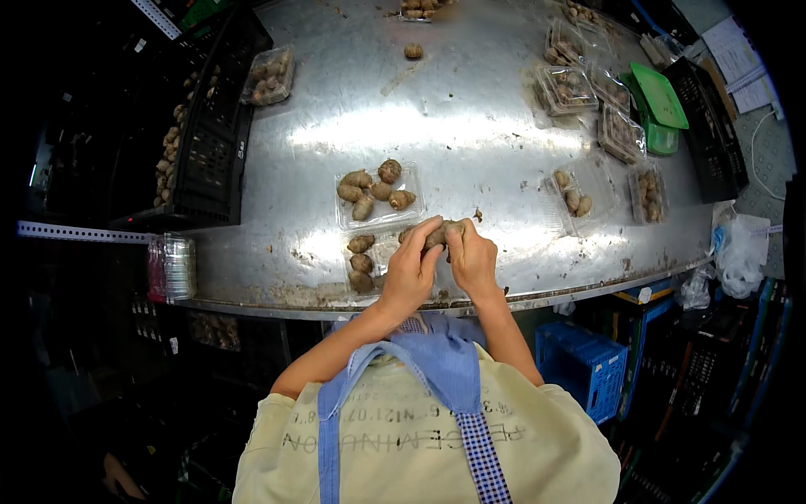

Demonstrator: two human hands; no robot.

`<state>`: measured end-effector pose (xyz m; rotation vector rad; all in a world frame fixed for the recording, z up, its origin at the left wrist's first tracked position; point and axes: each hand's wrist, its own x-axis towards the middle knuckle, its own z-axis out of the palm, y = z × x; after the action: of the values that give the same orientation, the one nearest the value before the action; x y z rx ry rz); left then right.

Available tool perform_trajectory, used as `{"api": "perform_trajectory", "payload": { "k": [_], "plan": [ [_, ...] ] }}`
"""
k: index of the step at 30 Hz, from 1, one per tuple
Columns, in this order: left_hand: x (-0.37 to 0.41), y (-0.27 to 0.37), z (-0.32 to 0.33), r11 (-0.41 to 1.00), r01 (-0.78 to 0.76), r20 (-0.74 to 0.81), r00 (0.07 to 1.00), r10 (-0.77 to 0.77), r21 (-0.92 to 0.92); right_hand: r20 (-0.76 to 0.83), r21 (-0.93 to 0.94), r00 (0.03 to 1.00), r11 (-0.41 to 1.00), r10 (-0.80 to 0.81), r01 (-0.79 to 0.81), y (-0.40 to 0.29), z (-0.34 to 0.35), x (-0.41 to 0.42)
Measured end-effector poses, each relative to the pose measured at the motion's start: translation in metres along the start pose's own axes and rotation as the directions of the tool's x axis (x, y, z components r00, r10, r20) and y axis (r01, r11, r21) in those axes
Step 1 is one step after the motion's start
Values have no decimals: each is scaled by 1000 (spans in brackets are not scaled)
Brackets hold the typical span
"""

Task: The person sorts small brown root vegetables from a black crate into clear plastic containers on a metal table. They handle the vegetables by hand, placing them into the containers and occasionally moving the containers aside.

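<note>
Both my hands are together near the front edge of the metal table. My left hand [410,268] and my right hand [471,257] hold a brown taro corm [436,235] between their fingers. Part of another corm shows by my left fingers; whether that hand grips it too is hard to tell. To the left of my left hand, several corms [361,263] lie in a column in a clear plastic tray [347,277], which my hand partly covers. Just beyond it, an open clear plastic clamshell [378,220] holds several more corms [380,191].
A black crate [211,145] of corms stands at left, near stacked clear containers [179,268]. Filled clamshells [567,91], a green scale [658,97] and a black crate [705,132] are at right. An open clamshell [598,183] holds a few corms. Soil crumbs dot the tabletop [478,151].
</note>
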<state>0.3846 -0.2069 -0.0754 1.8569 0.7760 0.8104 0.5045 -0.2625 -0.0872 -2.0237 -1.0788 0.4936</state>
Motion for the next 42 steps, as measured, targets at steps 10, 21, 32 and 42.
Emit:
{"api": "perform_trajectory", "payload": {
  "k": [10, 21, 32, 42],
  "plan": [
    [2, 11, -8, 971, 234, 52, 971, -232, -43, -6, -32, 1000, 999, -27, 27, 2, 1, 2],
    [7, -3, -3, 779, 461, 285, 885, -368, -425, -245, 21, 929, 956, -278, 292, 15, 3, 21],
    [12, 4, -6, 538, 544, 398, 839, -372, -644, -235, 223, 957, 949, -171, 224, -5, -11, 16],
    [15, 7, -9, 341, 640, 501, 760, -414, -689, -138, 350, 988, 930, -69, 114, -4, -28, 19]
  ]
}}
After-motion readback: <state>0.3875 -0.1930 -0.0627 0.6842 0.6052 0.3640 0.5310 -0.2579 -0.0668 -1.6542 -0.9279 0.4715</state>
